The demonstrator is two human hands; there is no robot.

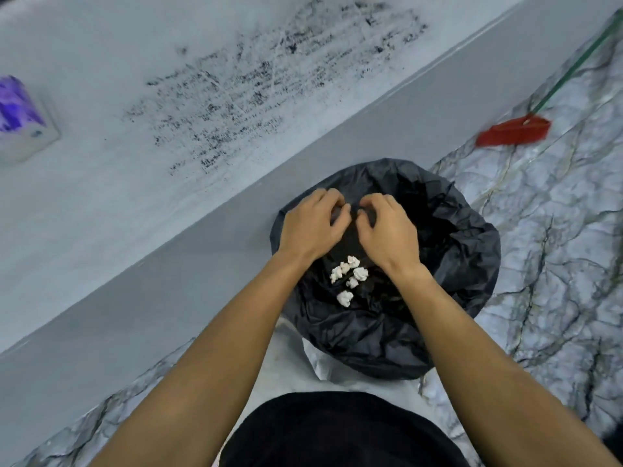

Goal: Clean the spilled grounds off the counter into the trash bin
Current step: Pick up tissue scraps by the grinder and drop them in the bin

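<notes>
The table (101, 203) looks matt and pale grey, like painted or laminated board, faintly grainy; the dark grounds (256, 92) lie on it as a dry, gritty smear; the bin bag (448, 264) is thin black plastic, crinkled, with a dull sheen on its folds; the wads (350, 278) inside it are white crumpled paper, soft and matt; the floor (556, 247) is glossy, marble-patterned, smooth; the broom head (514, 131) looks like red plastic, its handle (580, 62) green and smooth; the box (23, 119) is printed card, purple and white, slightly shiny.
</notes>
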